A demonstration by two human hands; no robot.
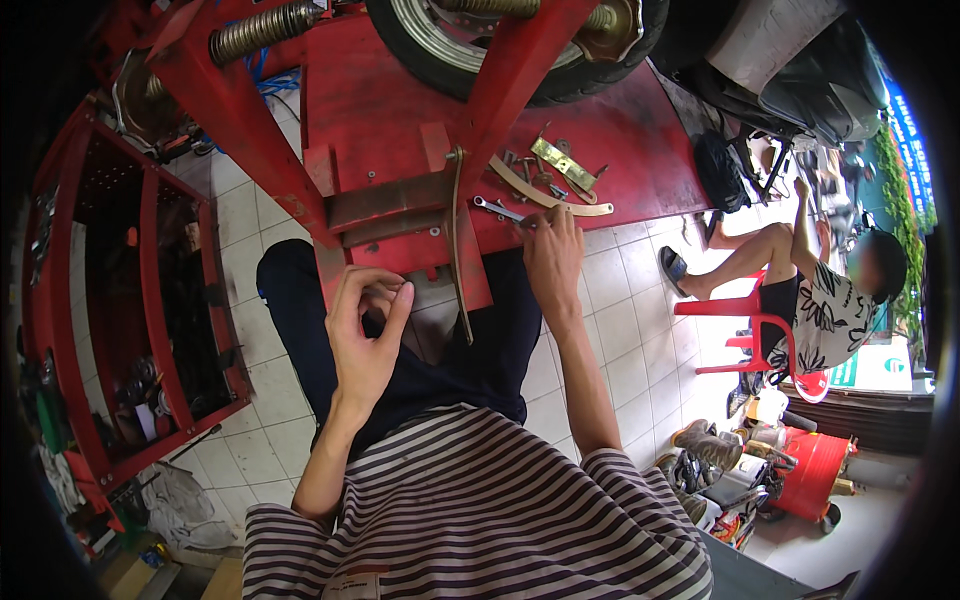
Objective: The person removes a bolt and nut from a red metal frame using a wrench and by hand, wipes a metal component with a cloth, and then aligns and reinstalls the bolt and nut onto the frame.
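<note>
One left hand curled, right hand apart, perhaps gripping a wrench, red platform, white tiled floor

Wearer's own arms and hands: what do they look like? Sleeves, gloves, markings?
Loose sleeves in light and dark stripes, matching the shirt, end around the elbows. Both forearms are bare. Left hand and right hand are ungloved; no watch, cables or markings visible.

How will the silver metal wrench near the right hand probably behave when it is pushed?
The wrench looks like solid metal, so it is probably stiff and rather heavy for its size. Its slim, flat shape suggests sliding rather than rolling.
</note>
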